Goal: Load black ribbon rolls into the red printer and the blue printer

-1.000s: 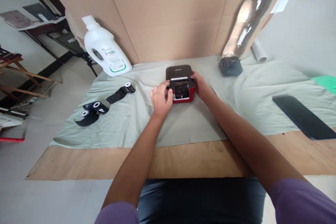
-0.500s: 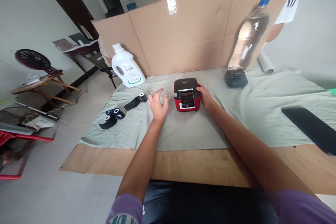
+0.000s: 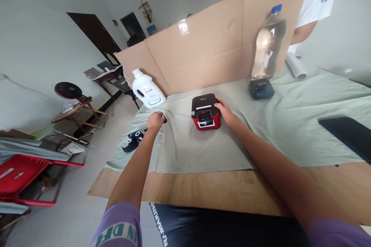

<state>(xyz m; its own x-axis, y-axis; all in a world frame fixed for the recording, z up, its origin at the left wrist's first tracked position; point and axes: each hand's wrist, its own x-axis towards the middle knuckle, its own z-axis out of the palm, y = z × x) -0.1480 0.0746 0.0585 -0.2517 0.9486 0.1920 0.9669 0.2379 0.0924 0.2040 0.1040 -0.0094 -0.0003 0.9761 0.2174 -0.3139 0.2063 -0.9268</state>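
Observation:
A small red and black label printer [image 3: 205, 112] stands on the cloth, a black strip hanging over its front. My right hand [image 3: 226, 112] grips the printer's right side, thumb on the top edge and fingers partly hidden behind it. To the left, my left hand [image 3: 155, 120] is closed around the small black roll [image 3: 165, 119], which it mostly covers. Nearer the cloth's left edge lie more black rolls [image 3: 132, 141] with pale cores, close together and partly unwound.
A white detergent jug [image 3: 149, 92] leans at the back left by the cardboard screen [image 3: 199, 56]. At right are a water bottle [image 3: 268, 46] on a dark block [image 3: 261, 89], a white tube [image 3: 296, 65] and a black phone [image 3: 348, 135]. A person in white sleeves stands behind.
My left hand has moved left from beside the printer and closed on the black roll. My right hand stays on the printer. The view has turned slightly left.

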